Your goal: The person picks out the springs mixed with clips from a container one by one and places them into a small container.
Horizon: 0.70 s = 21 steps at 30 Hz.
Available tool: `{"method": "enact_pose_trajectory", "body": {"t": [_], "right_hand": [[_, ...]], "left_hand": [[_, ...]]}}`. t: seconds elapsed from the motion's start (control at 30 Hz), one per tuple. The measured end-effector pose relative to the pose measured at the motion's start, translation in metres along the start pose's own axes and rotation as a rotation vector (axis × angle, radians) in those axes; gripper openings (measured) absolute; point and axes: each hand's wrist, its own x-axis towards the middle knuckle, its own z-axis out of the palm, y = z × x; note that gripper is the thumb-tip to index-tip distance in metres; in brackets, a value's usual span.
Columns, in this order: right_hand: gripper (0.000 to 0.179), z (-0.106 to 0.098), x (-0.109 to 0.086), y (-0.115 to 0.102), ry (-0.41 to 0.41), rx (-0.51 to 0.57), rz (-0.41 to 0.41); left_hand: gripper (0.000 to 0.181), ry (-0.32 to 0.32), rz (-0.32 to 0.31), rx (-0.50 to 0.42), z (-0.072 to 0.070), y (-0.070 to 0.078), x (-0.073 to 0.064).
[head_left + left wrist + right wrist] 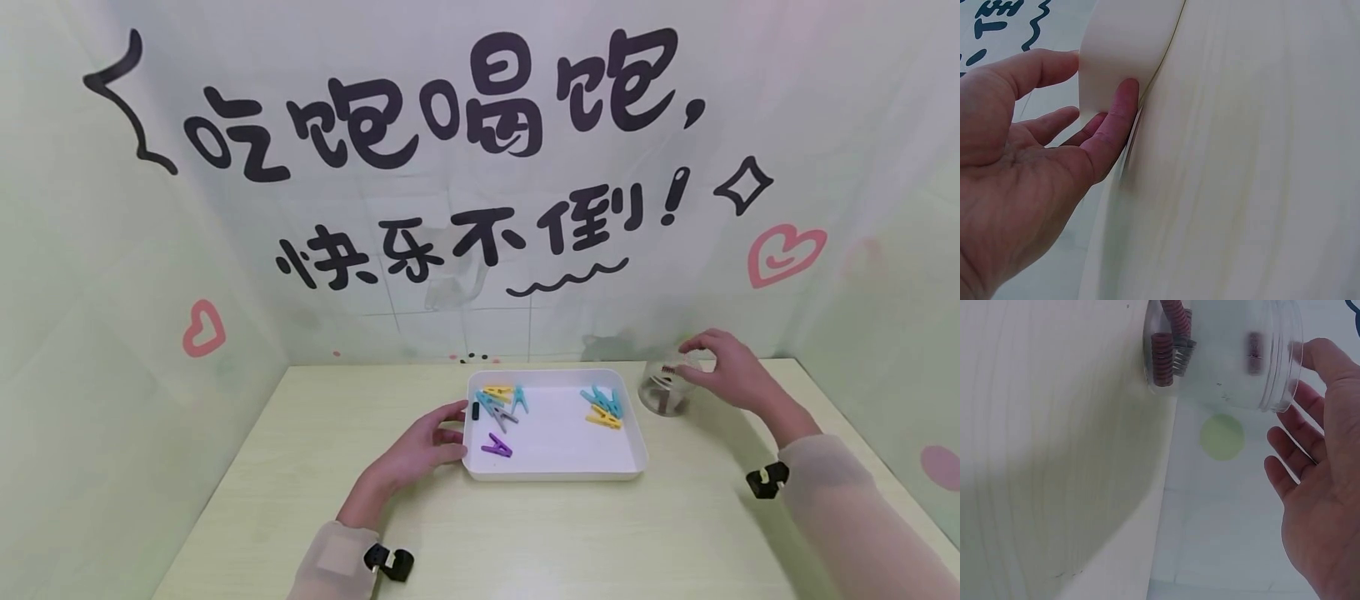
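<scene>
A white tray (555,476) lies on the table with small plastic clothespins in it. At its left end sit yellow, teal and grey clothespins (504,418) and a purple clothespin (497,447); teal and yellow ones (603,408) lie at the right. My left hand (423,450) touches the tray's left wall with extended fingers (1119,119). Right of the tray stands a clear jar (1229,369) with dark red and grey springs (1162,359) at its bottom. Another, blurred spring (1255,353) shows higher inside it. My right hand (727,371) is at the jar's rim, fingers spread and relaxed.
A small black piece (476,410) is by the tray's left wall. The pale wooden table (540,542) meets a printed cloth wall (360,317) just behind the tray and jar, with more cloth on both sides.
</scene>
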Motion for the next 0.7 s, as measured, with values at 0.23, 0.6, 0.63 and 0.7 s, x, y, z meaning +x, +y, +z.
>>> {"method": "enact_pose_trajectory", "body": {"t": [0.23, 0.6, 0.63, 0.7], "right_hand": [[0.09, 0.004, -0.001, 0.002, -0.042, 0.05, 0.078], [0.088, 0.005, 0.008, -0.016, -0.069, 0.045, 0.049], [0.088, 0.006, 0.01, -0.018, -0.074, 0.041, 0.045], [0.087, 0.007, 0.013, -0.022, -0.078, 0.033, 0.029]], "left_hand": [[0.073, 0.007, -0.009, 0.007, 0.0, 0.0, 0.0], [0.074, 0.006, -0.015, 0.021, 0.0, 0.0, 0.0], [0.074, 0.006, -0.014, 0.018, 0.0, -0.001, 0.0], [0.074, 0.005, -0.013, 0.014, 0.0, 0.0, 0.0]]}}
